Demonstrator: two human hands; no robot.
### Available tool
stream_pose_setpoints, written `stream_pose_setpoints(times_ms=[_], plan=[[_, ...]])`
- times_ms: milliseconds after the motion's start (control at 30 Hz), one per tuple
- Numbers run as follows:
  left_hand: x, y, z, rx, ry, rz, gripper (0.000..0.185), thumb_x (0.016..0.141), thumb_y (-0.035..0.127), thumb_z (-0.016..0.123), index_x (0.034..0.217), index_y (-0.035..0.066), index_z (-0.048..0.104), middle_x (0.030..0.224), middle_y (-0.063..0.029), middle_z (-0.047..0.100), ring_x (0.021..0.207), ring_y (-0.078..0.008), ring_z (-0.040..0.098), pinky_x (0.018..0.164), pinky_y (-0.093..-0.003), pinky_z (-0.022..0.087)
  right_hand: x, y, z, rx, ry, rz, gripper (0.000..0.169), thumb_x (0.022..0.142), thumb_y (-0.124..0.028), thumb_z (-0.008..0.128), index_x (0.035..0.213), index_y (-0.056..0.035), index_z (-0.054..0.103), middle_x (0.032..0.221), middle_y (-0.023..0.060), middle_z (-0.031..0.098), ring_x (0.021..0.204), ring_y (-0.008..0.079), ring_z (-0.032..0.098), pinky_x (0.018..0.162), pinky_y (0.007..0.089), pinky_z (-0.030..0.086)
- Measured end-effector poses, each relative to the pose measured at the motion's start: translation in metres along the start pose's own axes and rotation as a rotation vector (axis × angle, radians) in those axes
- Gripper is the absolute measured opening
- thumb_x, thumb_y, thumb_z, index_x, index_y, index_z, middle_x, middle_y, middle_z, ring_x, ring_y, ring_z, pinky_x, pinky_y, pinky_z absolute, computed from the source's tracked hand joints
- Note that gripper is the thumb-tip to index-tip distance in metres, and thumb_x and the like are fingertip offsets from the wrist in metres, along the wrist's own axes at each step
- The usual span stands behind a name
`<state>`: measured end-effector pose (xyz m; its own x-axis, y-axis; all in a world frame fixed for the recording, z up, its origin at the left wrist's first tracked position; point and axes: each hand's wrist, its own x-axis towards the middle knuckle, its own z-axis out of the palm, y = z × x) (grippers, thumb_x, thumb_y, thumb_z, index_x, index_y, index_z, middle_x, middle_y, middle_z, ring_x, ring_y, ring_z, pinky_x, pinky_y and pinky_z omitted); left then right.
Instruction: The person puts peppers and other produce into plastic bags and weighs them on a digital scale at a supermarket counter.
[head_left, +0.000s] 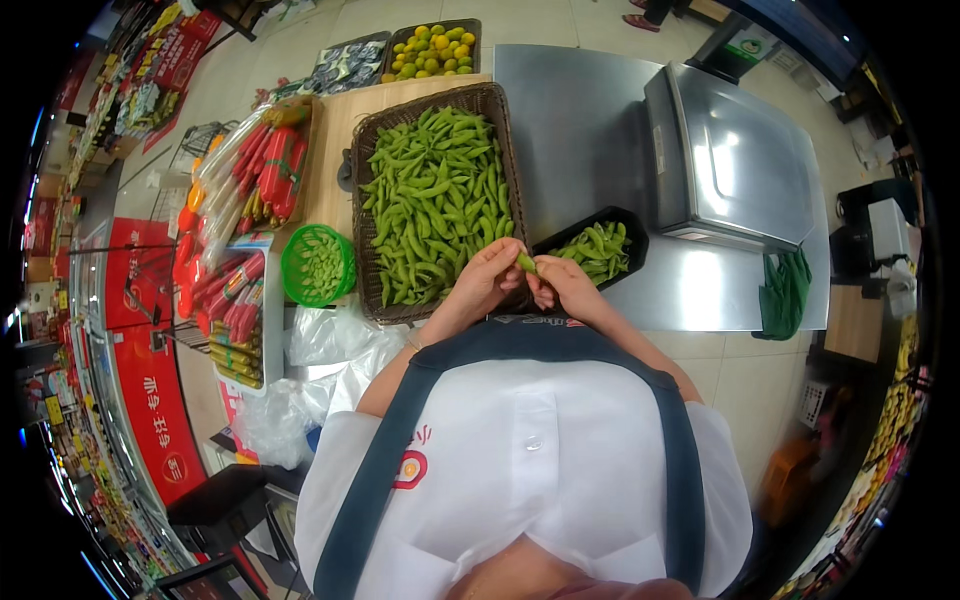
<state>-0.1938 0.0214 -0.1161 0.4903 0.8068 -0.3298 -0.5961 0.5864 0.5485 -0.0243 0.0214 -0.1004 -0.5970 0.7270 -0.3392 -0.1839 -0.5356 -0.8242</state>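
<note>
Between the fingers of both hands is one green soybean pod (527, 262), held just over the near right corner of a brown woven basket. My left hand (491, 271) pinches its left end and my right hand (564, 279) its right end. Whole pods (435, 202) heap the basket (361, 247). Just beyond my right hand, a black tray (639, 238) contains pods (600, 251) that look flatter. Left of the basket, a green plastic basket (289, 279) holds shelled beans (322, 264).
A stainless steel counter (577, 127) carries a large metal-lidded box (742, 150) and a green bag (784, 296). Packaged sausages (279, 172) fill boxes at left. Clear plastic bags (337, 337) lie nearer me. Beyond are a crate of citrus fruit (435, 52) and a person's foot (641, 22).
</note>
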Motion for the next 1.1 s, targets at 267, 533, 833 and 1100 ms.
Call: stream_pose_setpoints(times_ms=[267,533,833,1100], plan=[[0.002,-0.006,0.008,0.566,0.178,0.014,0.02,0.087,0.024,0.055,0.081,0.006,0.051,0.062,0.0034,0.047,0.051,-0.0028,0.04,0.046,-0.017,0.029,0.001,-0.003,0.012,-1.131,0.359,-0.522,0.016,0.08,-0.014,0.047,0.071,-0.0013,0.048,0.061,0.0172,0.05,0.056,0.0335,0.053,0.051,0.0403,0.041],[0.001,-0.01,-0.004,0.387,0.133,-0.065,0.014,0.088,0.019,0.052,0.086,0.005,0.053,0.07,0.0025,0.051,0.058,-0.0048,0.045,0.052,-0.0175,0.037,0.001,0.003,0.002,-1.081,0.413,-0.291,0.018,0.079,-0.015,0.048,0.068,-0.0014,0.046,0.062,0.0134,0.053,0.059,0.0314,0.054,0.052,0.039,0.041],[-0.002,-0.007,-0.006,0.64,0.298,-0.011,0.021,0.084,0.026,0.059,0.084,0.005,0.055,0.059,0.0044,0.045,0.05,-0.0028,0.038,0.044,-0.018,0.029,0.0,0.003,0.0,-1.346,0.257,-0.48,0.015,0.077,-0.016,0.05,0.069,-0.0041,0.047,0.063,0.0109,0.052,0.058,0.0295,0.054,0.051,0.0393,0.042],[0.0,-0.022,-0.007,0.568,0.162,0.009,0.019,0.088,0.021,0.054,0.094,0.002,0.054,0.063,0.0036,0.046,0.053,-0.0033,0.038,0.046,-0.0175,0.029,-0.001,0.015,-0.01,-0.945,0.301,-0.281,0.017,0.087,-0.016,0.045,0.076,-0.0031,0.046,0.064,0.017,0.051,0.061,0.0353,0.052,0.053,0.0424,0.039]])
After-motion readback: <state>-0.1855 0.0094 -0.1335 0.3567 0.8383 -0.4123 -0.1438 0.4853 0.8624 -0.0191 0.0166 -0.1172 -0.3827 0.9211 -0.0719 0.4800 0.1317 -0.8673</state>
